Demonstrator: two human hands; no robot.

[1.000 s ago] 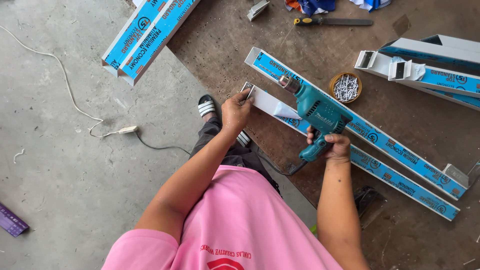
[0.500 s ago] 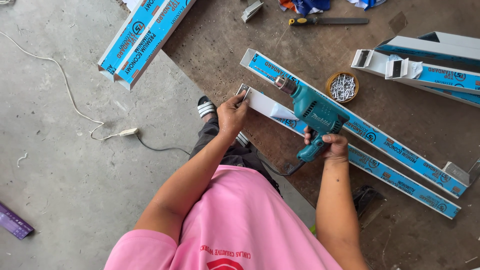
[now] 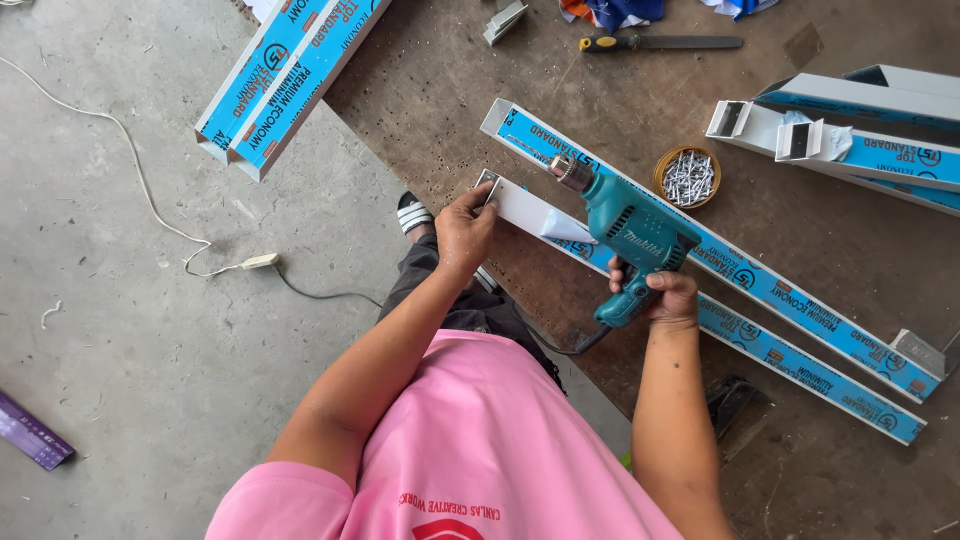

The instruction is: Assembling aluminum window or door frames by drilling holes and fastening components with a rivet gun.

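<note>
A teal electric drill (image 3: 632, 232) lies across two long aluminium profiles wrapped in blue film on a brown counter (image 3: 450, 110). Its chuck and bit point up and to the left, over the end of the farther profile (image 3: 700, 250), and its handle points down toward the person. The right hand (image 3: 662, 295) is closed around that handle, fingers wrapped on the grip, with a dark cord leaving the base of the handle toward the body.

The left hand (image 3: 466, 232) rests on the left end of the nearer profile (image 3: 760, 350), its fingertips pinching the open end of the bar where the bare white metal shows. Both profiles run side by side, slanting from upper left to lower right, close to each other but apart.

Just beyond the drill sits a small round tin of screws (image 3: 688, 177), near the farther profile. Above it lies a file with a yellow and black handle (image 3: 660, 43). At the right edge, more stacked profiles (image 3: 870, 140) lie with their open ends turned left. Another pair of profiles (image 3: 285, 75) juts past the counter's upper left corner, over the grey concrete floor (image 3: 120, 330). A white cable with a plug (image 3: 255, 262) trails across the floor. A sandalled foot (image 3: 413, 213) shows at the counter's edge, below the left hand.
</note>
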